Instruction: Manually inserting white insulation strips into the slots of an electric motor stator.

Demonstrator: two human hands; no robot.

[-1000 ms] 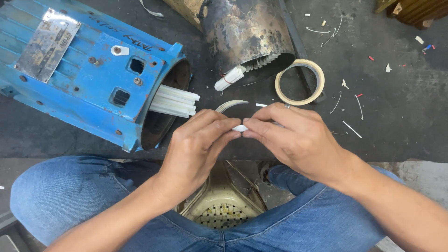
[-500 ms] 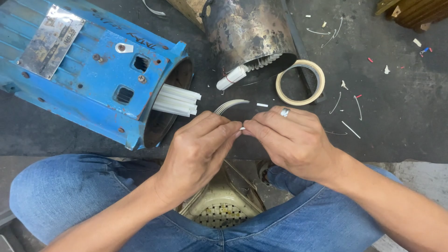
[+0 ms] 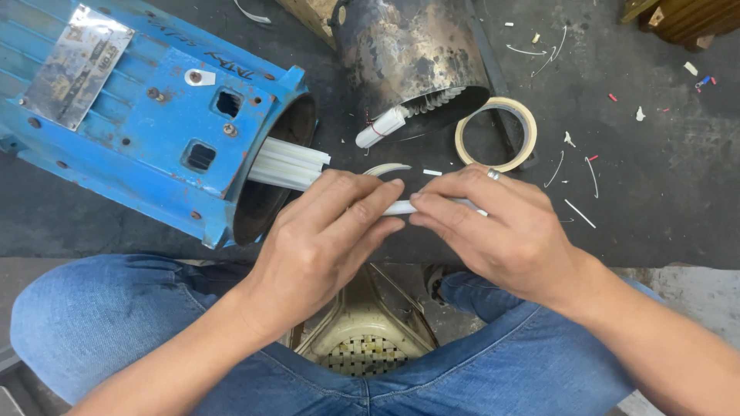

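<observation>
My left hand (image 3: 324, 243) and my right hand (image 3: 497, 227) meet in the middle and pinch a thin white strip (image 3: 405, 207) between their fingertips; its far end runs under my right fingers. A ring sits on my right hand. Just left of my hands lies a blue motor housing (image 3: 154, 115) on its side, with a bundle of white strips (image 3: 287, 166) sticking out of its open end. A curved white strip (image 3: 385, 168) lies on the mat just beyond my fingers.
A rusty metal cylinder (image 3: 408, 54) lies beyond my hands, with a small white roll (image 3: 380, 127) at its mouth. A ring of tape (image 3: 496, 133) lies to its right. White scraps dot the dark mat (image 3: 655, 192). A cream fan cover (image 3: 362, 339) sits between my knees.
My fingertips have shifted along the white strip, and more of its length shows between my hands. The view has dipped slightly toward my hands.
</observation>
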